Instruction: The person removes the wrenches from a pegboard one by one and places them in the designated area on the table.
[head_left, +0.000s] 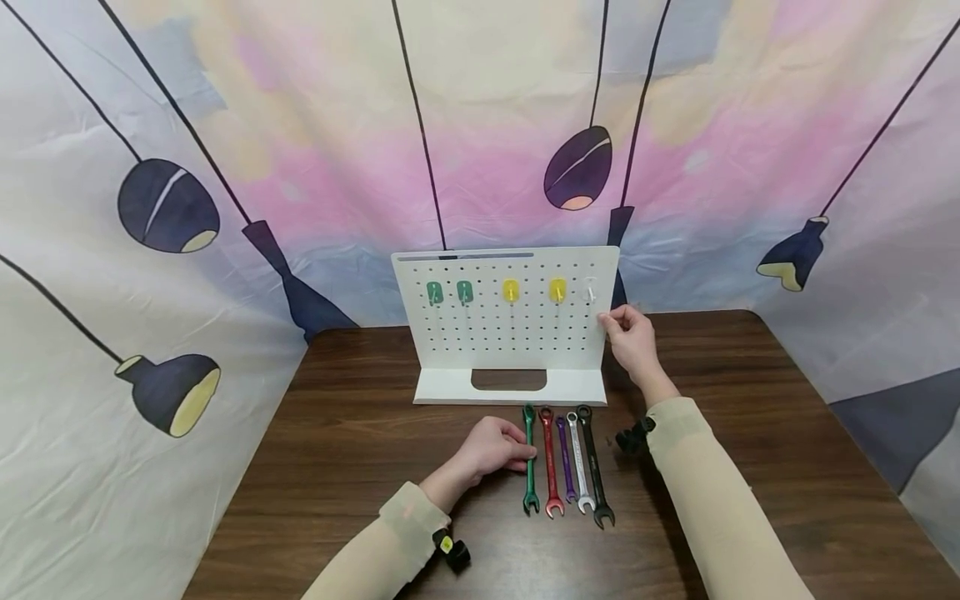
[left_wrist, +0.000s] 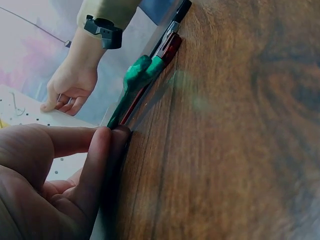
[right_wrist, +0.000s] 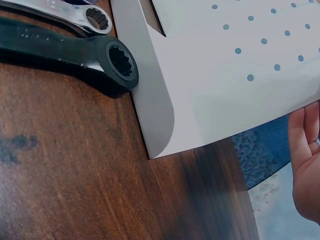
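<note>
My left hand (head_left: 489,448) pinches the green wrench (head_left: 529,479) between thumb and finger around its middle; in the left wrist view its open end (left_wrist: 142,72) points away from the fingers. To its right lie a red wrench (head_left: 551,462), a purple wrench (head_left: 566,462), a silver wrench (head_left: 578,462) and a black wrench (head_left: 593,467), side by side with open ends toward me. Behind them stands a white pegboard (head_left: 487,354). My right hand (head_left: 633,343) holds the board's right edge between thumb and fingers.
Green hooks (head_left: 465,292), yellow hooks (head_left: 557,290) and a clear hook (head_left: 590,290) sit in a row on the pegboard. A dark wooden table (head_left: 337,467) carries everything. Behind it hangs a cloth (head_left: 495,167) printed with lamps.
</note>
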